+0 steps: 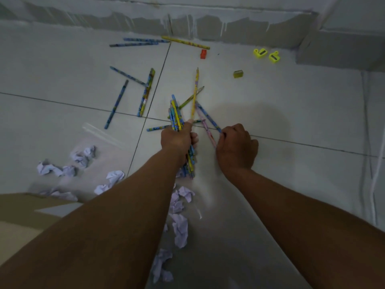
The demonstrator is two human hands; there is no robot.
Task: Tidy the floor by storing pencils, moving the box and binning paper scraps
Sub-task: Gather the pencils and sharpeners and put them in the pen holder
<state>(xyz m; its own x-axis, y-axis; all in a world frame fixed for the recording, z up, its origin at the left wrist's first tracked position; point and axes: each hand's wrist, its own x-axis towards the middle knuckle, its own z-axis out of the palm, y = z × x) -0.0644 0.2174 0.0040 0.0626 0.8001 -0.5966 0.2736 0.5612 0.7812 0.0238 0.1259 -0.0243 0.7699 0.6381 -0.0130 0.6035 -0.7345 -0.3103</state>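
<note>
My left hand [177, 140] grips a bundle of blue and yellow pencils [176, 115] upright over the tiled floor, with one long yellow pencil [195, 94] sticking out. Just to its right, my right hand [236, 149] curls its fingers round a blue pencil [208, 116] and a pink pencil [205, 127] lying on the floor. More loose pencils [145, 92] lie to the far left, and three others [145, 41] rest near the wall. Crumpled paper scraps [180, 228] are scattered below my arms and at the left [83, 155]. A cardboard box [25, 213] shows at the lower left.
A clear plastic bag [100, 142] lies flat at the left under some scraps. An orange sharpener [203, 54], an olive one [238, 74] and two yellow ones [266, 54] sit near the far wall. A white cable [375, 174] runs along the right edge.
</note>
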